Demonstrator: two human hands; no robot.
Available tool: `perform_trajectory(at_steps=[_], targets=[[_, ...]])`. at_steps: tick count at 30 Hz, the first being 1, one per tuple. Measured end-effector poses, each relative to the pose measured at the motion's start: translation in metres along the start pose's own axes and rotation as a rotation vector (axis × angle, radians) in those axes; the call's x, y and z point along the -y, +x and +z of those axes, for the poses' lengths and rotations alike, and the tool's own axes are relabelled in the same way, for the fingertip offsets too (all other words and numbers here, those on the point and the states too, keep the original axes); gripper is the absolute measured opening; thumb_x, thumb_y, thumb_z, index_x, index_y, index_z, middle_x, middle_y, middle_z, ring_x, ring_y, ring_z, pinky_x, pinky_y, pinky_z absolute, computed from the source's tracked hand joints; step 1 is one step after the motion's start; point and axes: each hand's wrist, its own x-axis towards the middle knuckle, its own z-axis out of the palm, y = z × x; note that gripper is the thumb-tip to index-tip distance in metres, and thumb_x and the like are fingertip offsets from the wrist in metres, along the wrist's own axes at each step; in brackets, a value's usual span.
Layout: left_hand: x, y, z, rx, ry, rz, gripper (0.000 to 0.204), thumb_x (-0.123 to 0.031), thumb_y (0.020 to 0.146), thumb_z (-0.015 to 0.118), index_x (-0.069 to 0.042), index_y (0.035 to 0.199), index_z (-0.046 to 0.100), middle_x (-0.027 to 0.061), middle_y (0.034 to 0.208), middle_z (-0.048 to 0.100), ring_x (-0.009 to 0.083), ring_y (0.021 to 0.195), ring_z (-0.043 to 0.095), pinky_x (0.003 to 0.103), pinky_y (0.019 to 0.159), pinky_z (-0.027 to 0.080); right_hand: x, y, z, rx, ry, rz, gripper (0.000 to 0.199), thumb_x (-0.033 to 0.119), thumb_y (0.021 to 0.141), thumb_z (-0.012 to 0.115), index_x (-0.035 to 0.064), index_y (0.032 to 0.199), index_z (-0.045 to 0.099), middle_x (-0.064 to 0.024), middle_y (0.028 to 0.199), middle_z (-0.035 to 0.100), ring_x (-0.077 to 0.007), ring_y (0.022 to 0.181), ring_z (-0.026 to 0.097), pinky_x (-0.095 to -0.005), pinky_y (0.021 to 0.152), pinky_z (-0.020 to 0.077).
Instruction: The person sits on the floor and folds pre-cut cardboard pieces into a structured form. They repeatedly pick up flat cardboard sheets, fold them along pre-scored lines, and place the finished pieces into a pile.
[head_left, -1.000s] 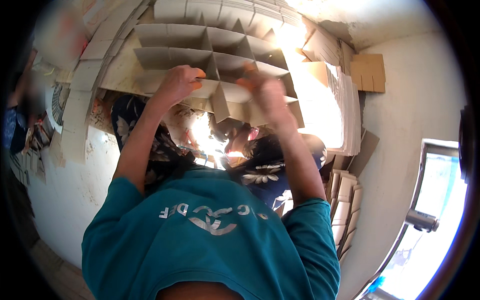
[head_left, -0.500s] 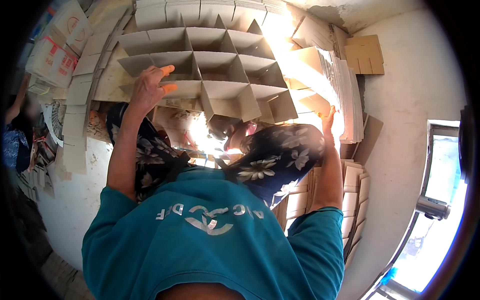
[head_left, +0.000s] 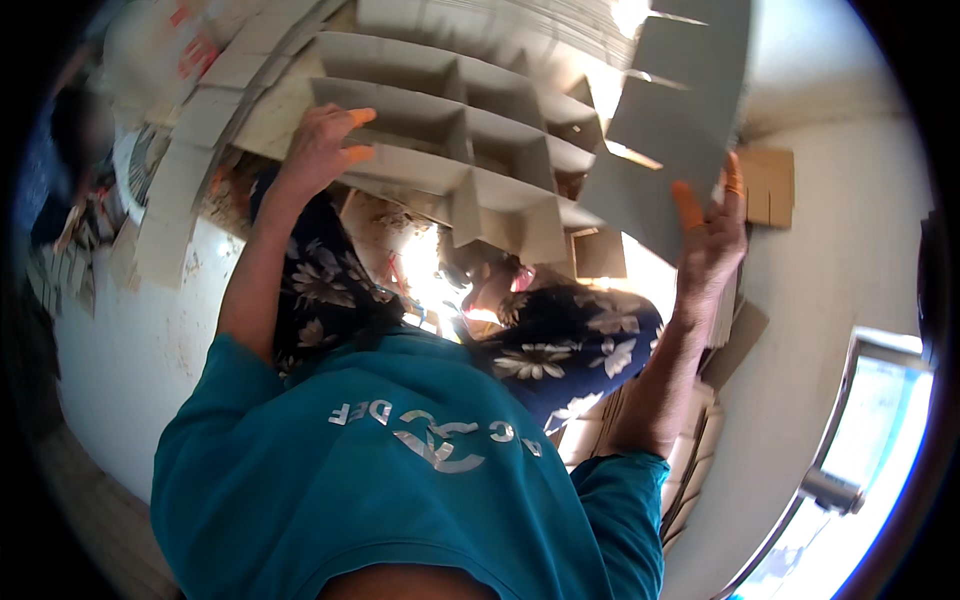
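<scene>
In front of me lies a grey cardboard divider grid of crossed, slotted strips forming open cells. At its left end is my left hand, with orange covers on the thumb and forefinger, which are stretched apart with nothing seen between them. My right hand, also with orange finger covers, grips the near end of a long slotted cardboard strip. This strip is raised and tilted over the grid's right side, hiding part of it and of what lies behind.
Stacked cardboard strips lie beyond the grid, and more cardboard is piled by my right elbow. A row of cardboard pieces runs along the left. A brown slotted piece is by the right wall. Another person is at far left.
My right hand has come up from the stack on the right, bringing a slotted cardboard strip with it. My left hand stays by the grid's left end. The whole view has shifted and tilted.
</scene>
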Motion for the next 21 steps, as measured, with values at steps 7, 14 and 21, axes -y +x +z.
perform_trajectory(at_steps=[7,14,21], targets=[[0.012,-0.007,0.001,-0.014,-0.159,-0.105,0.024,-0.012,0.067,0.071,-0.005,0.089,0.068,0.0097,0.075,0.064,0.0270,0.076,0.058,0.038,0.072,0.045,0.046,-0.005,0.124,0.345,0.002,-0.078,0.061,-0.007,0.076,0.064,0.0000,0.133,0.044,0.0018,0.082,0.059,-0.0025,0.058,0.036,-0.0130,0.058,0.0344],[0.018,-0.011,0.008,-0.132,-0.241,-0.049,0.015,-0.007,0.065,0.071,-0.002,0.079,0.065,0.0136,0.068,0.057,0.0316,0.068,0.054,0.040,0.061,0.043,0.059,0.002,0.178,0.446,0.042,-0.036,0.060,-0.003,0.079,0.061,0.0047,0.135,0.041,-0.0145,0.070,0.059,-0.0101,0.056,0.046,-0.0191,0.056,0.0412],[0.015,-0.008,0.006,-0.122,-0.174,-0.049,0.013,-0.009,0.066,0.070,-0.006,0.079,0.067,0.0124,0.067,0.055,0.0314,0.070,0.054,0.041,0.064,0.043,0.067,0.004,0.195,0.520,-0.104,-0.060,0.052,-0.002,0.081,0.059,-0.0001,0.131,0.043,-0.0181,0.067,0.058,-0.0165,0.054,0.053,-0.0239,0.055,0.0449]])
